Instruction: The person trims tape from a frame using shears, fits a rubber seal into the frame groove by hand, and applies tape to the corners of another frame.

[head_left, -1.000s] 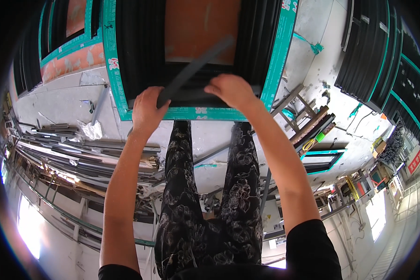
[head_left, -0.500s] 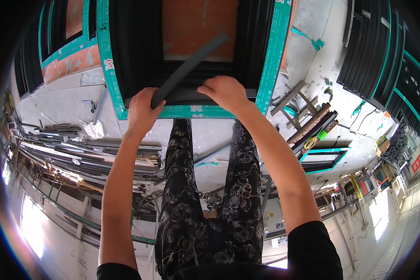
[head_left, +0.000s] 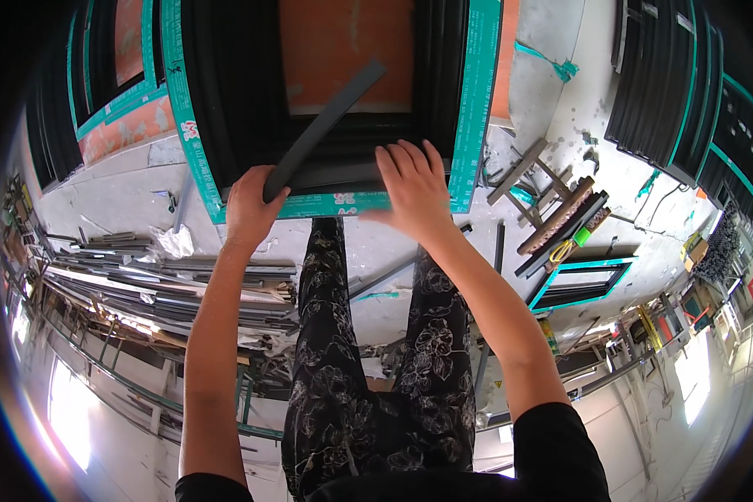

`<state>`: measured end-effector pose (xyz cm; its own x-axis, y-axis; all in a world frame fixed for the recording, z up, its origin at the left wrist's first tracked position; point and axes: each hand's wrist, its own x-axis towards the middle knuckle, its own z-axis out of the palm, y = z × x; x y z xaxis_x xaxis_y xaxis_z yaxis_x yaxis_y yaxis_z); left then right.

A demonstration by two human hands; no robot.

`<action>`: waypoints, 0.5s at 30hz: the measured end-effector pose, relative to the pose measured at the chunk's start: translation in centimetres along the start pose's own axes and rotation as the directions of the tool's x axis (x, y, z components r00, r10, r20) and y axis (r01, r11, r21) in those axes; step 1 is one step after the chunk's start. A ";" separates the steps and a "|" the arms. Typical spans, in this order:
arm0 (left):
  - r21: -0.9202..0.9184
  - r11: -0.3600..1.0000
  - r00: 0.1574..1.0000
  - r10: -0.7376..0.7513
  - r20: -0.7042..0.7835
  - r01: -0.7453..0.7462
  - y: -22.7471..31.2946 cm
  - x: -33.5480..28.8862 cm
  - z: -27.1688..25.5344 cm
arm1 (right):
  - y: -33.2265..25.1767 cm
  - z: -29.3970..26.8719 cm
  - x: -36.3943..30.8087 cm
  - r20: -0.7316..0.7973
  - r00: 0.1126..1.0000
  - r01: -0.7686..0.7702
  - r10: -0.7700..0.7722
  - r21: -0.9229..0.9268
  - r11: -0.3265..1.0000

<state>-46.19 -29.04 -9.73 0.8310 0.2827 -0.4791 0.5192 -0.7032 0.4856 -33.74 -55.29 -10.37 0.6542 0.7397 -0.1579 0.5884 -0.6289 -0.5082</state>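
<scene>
A window frame [head_left: 194,155], black inside with green printed film along its outer border, lies before me. My left hand [head_left: 251,209] is closed at the frame's near left corner, gripping the lower end of a flat dark grey strip [head_left: 326,117]. The strip slants up to the right over the opening, its far end free. Across the near side, a dark bar [head_left: 330,174] runs between my hands. My right hand [head_left: 416,191] rests on the near edge towards the right, fingers spread forward and thumb out to the left. Motion slightly blurs it.
Long dark profiles [head_left: 184,280] are piled on the floor to the left. At right lie a wooden trestle [head_left: 517,171], a bundle of bars [head_left: 560,226] and a small green-edged frame [head_left: 581,283]. More black frames [head_left: 657,88] lie at far right.
My right hand has opened from a closed grip on the near bar, its fingers now spread over the edge. My left hand still holds the strip. The view has shifted slightly.
</scene>
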 end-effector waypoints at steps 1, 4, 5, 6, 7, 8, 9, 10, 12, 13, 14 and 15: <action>0.003 1.000 1.000 -0.004 0.001 0.004 -0.3 -0.1 0.0 | 0.3 0.4 -0.4 0.001 1.000 0.001 -0.001 0.005 1.000; -0.004 1.000 1.000 -0.019 -0.008 0.019 -0.4 -0.2 0.3 | 0.6 1.4 -1.7 -0.012 0.999 0.035 -0.035 -0.045 0.998; -0.021 0.999 1.000 -0.025 -0.015 0.025 -0.2 -0.2 0.2 | 0.8 1.5 -1.8 -0.013 0.999 0.034 -0.035 -0.045 0.998; -0.037 0.999 0.999 -0.033 -0.022 0.032 0.0 -0.2 0.2 | 1.0 1.6 -1.9 -0.023 0.999 0.039 -0.040 -0.036 0.999; -0.035 0.999 0.999 -0.033 -0.023 0.032 0.0 0.0 0.3 | 1.2 1.8 -1.9 -0.033 0.998 0.044 -0.044 -0.026 0.999; -0.040 0.998 0.999 -0.044 -0.016 0.043 0.0 0.0 0.3 | 1.2 1.9 -2.0 -0.033 0.999 0.043 -0.044 -0.020 0.999; -0.044 0.998 0.998 -0.055 -0.008 0.054 -0.2 0.0 0.3 | 1.4 2.0 -2.1 -0.011 0.997 0.070 -0.071 -0.033 0.997; -0.040 0.998 0.998 -0.057 -0.006 0.057 -0.4 -0.3 0.3 | 1.3 2.2 -2.2 0.010 0.995 0.097 -0.097 -0.047 0.994; -0.017 0.999 0.998 -0.049 0.034 0.050 -0.7 -0.4 0.5 | 1.4 3.0 -3.0 -0.015 0.994 0.106 -0.107 -0.051 0.993; -0.019 0.999 0.998 -0.046 0.034 0.047 -0.8 -0.3 0.7 | 1.6 3.3 -3.4 -0.040 0.992 0.115 -0.117 -0.056 0.992; -0.022 0.999 0.999 -0.027 0.027 0.027 -1.1 -0.5 0.7 | 1.3 3.1 -3.2 -0.040 0.992 0.115 -0.117 -0.053 0.992; -0.025 1.000 1.000 -0.007 0.019 0.007 -1.3 -0.6 0.7 | 1.2 2.9 -3.1 -0.036 0.993 0.112 -0.114 -0.042 0.993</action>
<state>-47.51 -28.78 -10.58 0.8233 0.2748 -0.4966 0.5303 -0.6843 0.5005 -36.38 -57.63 -12.96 0.5998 0.7973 -0.0681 0.6777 -0.5514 -0.4865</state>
